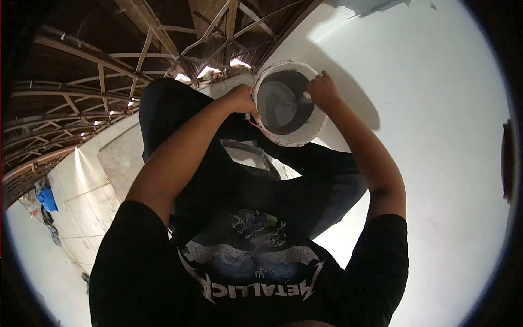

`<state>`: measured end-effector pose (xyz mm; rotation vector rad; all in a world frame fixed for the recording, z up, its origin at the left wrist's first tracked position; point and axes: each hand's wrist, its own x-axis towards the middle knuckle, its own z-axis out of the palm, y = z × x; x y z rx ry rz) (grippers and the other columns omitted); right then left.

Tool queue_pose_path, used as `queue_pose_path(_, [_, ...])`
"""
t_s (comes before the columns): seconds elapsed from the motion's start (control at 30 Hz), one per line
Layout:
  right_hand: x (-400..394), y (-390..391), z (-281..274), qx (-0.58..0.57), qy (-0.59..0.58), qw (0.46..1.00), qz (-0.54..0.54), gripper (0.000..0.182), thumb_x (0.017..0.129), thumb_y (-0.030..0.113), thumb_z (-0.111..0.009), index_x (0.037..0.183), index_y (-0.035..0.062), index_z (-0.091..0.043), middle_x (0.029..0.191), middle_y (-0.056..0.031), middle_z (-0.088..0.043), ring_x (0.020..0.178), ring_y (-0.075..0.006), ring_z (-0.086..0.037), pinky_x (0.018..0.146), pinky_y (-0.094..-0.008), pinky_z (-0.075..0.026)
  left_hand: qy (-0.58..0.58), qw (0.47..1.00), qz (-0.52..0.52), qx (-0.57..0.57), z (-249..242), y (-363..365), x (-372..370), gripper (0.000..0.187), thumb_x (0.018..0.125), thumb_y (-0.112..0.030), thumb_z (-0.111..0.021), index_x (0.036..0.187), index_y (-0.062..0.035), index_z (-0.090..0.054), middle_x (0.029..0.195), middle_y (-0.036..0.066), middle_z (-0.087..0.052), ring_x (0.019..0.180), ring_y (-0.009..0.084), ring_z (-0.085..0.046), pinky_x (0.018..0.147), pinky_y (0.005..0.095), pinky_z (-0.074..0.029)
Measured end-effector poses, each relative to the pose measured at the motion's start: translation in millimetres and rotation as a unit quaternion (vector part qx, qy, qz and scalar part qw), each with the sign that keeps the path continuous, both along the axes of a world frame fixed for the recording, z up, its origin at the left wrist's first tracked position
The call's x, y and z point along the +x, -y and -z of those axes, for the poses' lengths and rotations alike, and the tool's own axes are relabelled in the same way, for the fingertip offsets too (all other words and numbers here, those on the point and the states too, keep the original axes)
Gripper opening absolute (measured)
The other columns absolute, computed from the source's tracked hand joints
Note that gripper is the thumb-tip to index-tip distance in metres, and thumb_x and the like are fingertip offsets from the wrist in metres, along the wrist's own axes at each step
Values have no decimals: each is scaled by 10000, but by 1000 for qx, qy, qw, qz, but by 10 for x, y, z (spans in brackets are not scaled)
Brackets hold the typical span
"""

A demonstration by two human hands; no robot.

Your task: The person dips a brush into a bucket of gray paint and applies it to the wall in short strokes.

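Note:
A white bucket (318, 131) is tilted toward me in front of my crossed legs, its rim smeared with grey. Thick grey liquid (280, 103) coats its inside and lies at the bottom. My left hand (239, 99) is closed at the left side of the rim. Something small and red shows by its fingers, with a bit of metal below it; I cannot make out what these are. My right hand (325, 92) is closed over the rim's right side, thumb toward the inside. Below the bucket, between my legs, is a pale object with a dark edge (248, 155), partly hidden.
A smooth white surface (436, 141) stretches along the right, with a grey patch (370, 5) at its far end. Roof beams (163, 49) show at upper left. Large pale panels (87, 201) and a blue item (47, 200) are at the left.

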<state>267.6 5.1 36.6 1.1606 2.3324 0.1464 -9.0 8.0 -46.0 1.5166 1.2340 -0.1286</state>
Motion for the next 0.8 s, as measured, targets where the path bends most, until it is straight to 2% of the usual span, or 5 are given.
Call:
queue_pose_path(0.2, [83,141,498,130,91,983,-96,80,717,226,-648,722,179,-712,784,-38,-672,884,-206,-616,868,-368,-384,-18,999,-34,29,-60,57,18,682,485,-210,-906,1077,5,-645,1086,170,-659,1013,269,-624,893,348,-475])
queue_pose_path(0.4, [-149,403,579,7,105,989,-105,81,749,249,-635,734,240,-715,784,-18,-692,850,-210,-644,835,-355,-375,13,1000,-13,15,79,-11,-4,751,475,-247,-914,1091,53,-608,1075,198,-647,1015,293,-622,902,352,-473])
queue_pose_path(0.5, [-213,459,699,-54,57,996,-40,115,752,293,-644,761,206,-719,801,-52,-700,791,-220,-663,823,-348,-376,13,999,-12,32,34,22,-31,847,465,-303,-922,1101,119,-556,1070,246,-633,1003,320,-633,884,359,-493])
queue_pose_path(0.6, [-344,483,671,-108,37,993,40,241,766,353,-656,896,162,-724,894,-83,-706,934,-187,-659,918,-397,-392,10,1000,-6,10,-254,9,-29,878,476,-292,-920,1156,104,-531,1124,241,-615,1044,320,-617,895,355,-489])
queue_pose_path(0.8, [-493,391,689,-191,-29,957,215,368,724,360,-636,945,77,-718,929,-160,-708,961,-300,-674,884,-413,-488,-35,999,-34,13,-180,34,13,912,474,-285,-928,1212,64,-519,1195,219,-590,1106,307,-580,946,351,-451])
